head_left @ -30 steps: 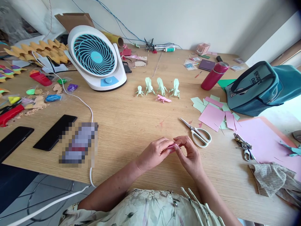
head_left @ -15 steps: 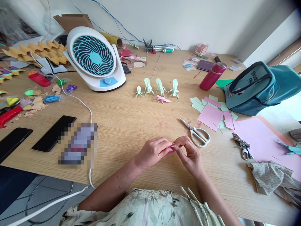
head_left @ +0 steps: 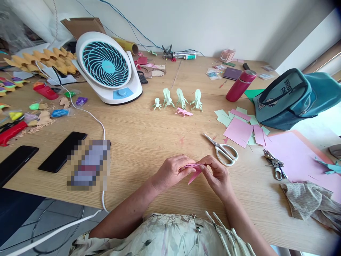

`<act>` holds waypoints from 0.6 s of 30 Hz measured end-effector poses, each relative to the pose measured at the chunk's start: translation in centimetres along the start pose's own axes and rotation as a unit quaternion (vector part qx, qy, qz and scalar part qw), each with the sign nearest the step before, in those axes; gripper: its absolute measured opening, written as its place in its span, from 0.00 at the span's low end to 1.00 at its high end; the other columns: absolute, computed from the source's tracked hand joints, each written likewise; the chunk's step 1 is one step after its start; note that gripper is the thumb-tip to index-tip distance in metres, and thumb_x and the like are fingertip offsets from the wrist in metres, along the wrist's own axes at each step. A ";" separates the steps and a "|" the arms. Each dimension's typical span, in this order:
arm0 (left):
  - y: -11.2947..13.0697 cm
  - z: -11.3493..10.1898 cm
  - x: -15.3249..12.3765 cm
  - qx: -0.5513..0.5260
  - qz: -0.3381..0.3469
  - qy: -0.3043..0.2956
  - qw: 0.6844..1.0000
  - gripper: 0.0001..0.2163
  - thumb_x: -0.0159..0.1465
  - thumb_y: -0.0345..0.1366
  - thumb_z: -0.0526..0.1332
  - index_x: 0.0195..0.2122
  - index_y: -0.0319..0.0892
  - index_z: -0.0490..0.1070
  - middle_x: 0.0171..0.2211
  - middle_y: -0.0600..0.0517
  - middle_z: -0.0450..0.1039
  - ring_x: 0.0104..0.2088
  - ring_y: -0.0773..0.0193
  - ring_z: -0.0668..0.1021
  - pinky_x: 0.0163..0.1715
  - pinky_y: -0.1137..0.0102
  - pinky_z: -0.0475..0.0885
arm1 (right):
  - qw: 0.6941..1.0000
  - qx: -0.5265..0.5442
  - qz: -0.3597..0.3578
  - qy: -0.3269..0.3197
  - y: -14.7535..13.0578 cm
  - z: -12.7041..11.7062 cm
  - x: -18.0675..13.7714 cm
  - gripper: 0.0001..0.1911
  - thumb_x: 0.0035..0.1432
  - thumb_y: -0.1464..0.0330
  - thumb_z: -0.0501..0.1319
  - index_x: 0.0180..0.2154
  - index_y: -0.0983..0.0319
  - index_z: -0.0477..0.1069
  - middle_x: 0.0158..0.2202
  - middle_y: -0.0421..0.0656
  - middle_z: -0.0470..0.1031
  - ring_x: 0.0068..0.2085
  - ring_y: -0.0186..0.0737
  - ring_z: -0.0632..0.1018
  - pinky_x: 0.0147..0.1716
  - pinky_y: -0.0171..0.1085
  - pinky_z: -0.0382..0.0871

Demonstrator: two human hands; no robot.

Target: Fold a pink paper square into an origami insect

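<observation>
A piece of folded pink paper (head_left: 195,173) is pinched between my two hands above the near part of the table. My left hand (head_left: 173,173) grips its left end with thumb and fingers, and my right hand (head_left: 215,175) pinches its right end. One pointed flap hangs down between the hands; parts of the folds are hidden by fingers. White-handled scissors (head_left: 226,154) lie just beyond my right hand, blades slightly apart. Farther back stand several pale green origami figures (head_left: 180,99), with a pink origami figure (head_left: 184,112) lying in front of them.
Cut green and pink paper pieces (head_left: 238,131) lie at the right, near keys (head_left: 275,165), a red flask (head_left: 241,86) and a teal bag (head_left: 287,99). At the left are a fan (head_left: 117,93), a black phone (head_left: 20,161) and a white cable (head_left: 92,115).
The paper has been turned or opened between my fingers, so a pink flap now points down below the hands. Both hands stay almost in place.
</observation>
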State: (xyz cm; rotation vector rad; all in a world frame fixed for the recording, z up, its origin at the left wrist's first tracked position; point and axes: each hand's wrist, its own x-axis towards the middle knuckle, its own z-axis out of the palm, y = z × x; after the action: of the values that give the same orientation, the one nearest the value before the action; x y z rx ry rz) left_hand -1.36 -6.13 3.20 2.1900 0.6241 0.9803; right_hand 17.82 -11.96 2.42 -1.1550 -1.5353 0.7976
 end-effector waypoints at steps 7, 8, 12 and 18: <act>-0.2 -0.2 -0.1 0.031 0.046 0.007 0.998 0.09 0.71 0.37 0.58 0.46 0.40 0.75 0.36 0.50 0.81 0.34 0.68 0.81 0.36 0.75 0.72 | 1.000 0.018 -0.001 -0.009 -0.1 -0.3 0.1 0.07 0.68 0.70 0.59 0.36 0.59 0.74 0.32 0.41 0.73 0.34 0.38 0.73 0.35 0.38 0.66; -0.2 -0.2 -0.1 0.042 0.052 0.004 0.998 0.10 0.72 0.38 0.57 0.46 0.40 0.75 0.36 0.50 0.82 0.34 0.68 0.81 0.36 0.75 0.72 | 1.000 0.016 -0.003 -0.012 -0.2 -0.3 0.2 0.07 0.68 0.70 0.59 0.36 0.59 0.74 0.32 0.41 0.73 0.34 0.38 0.74 0.35 0.38 0.67; -0.5 -0.4 -0.2 0.094 0.088 0.000 0.992 0.11 0.72 0.38 0.56 0.45 0.39 0.76 0.34 0.50 0.82 0.33 0.67 0.82 0.35 0.74 0.73 | 1.000 0.000 -0.006 -0.023 -0.5 -0.4 0.2 0.08 0.68 0.70 0.58 0.35 0.59 0.74 0.32 0.41 0.73 0.34 0.38 0.74 0.35 0.38 0.67; -0.7 -0.5 -0.2 0.143 0.108 -0.011 0.984 0.10 0.72 0.37 0.58 0.42 0.37 0.76 0.30 0.51 0.80 0.28 0.68 0.80 0.30 0.74 0.71 | 0.998 -0.029 -0.039 -0.026 -0.5 -0.5 0.2 0.05 0.66 0.72 0.61 0.38 0.58 0.75 0.33 0.42 0.74 0.35 0.39 0.75 0.36 0.39 0.68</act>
State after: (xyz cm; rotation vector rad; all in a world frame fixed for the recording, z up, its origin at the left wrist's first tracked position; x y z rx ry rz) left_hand -1.99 -5.53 2.87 2.5613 0.5524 1.0258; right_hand 18.20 -11.95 3.11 -1.1154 -1.6462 0.7405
